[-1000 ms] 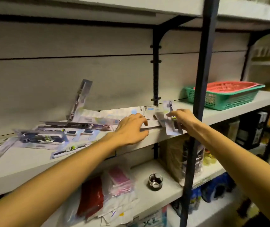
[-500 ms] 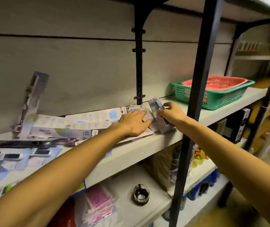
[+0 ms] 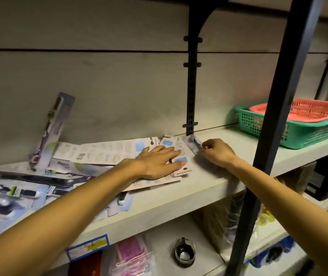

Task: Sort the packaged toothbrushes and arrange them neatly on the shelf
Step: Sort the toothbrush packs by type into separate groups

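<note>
Two hands on shelf (image 3: pixel 228 176): left hand (image 3: pixel 159 163) flat, fingers released; right hand (image 3: pixel 215 153) pinching one toothbrush pack (image 3: pixel 192 145); two baskets (image 3: pixel 308 128).

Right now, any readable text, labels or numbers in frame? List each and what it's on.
No text reads cleanly.
Toothbrush packages under the left hand: fine print and a barcode, too small to read.
Package pinched by the right hand: blurred.
Shelf-edge price tag: blurred.
</note>
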Demonstrator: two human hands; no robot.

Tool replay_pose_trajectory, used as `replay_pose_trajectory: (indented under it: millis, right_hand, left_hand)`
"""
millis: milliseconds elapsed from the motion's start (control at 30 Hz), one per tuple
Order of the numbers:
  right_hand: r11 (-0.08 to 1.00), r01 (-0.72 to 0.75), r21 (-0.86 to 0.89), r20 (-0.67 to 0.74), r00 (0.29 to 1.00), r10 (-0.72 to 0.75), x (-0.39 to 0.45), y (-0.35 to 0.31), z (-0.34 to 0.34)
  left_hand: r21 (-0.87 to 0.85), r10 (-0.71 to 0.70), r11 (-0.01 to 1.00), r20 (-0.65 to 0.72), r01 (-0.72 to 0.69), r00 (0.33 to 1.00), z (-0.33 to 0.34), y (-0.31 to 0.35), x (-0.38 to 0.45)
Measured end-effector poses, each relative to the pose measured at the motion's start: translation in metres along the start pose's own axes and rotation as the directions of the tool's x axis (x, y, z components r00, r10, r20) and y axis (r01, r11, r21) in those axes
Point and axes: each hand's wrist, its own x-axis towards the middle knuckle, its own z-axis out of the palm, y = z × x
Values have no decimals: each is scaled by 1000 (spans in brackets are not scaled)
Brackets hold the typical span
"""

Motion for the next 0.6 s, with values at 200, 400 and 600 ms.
replay_pose_trajectory:
  millis: [200,400,600]
  right_hand:
    - [973,176,-151,-31,983,-182,-9,-17,16]
    - [944,330,-31,-16,944,-330,-10,-55,27]
    - [952,292,-90,82,955,-285,-2,-81,56]
  left_hand:
    - [14,-5,1000,-19,5,1000,-1,-35,-30]
    - [-32,-23,999,-121,19,992,-7,-52,-56]
    - [64,-107,990,-252,127,962,-16,-54,-64]
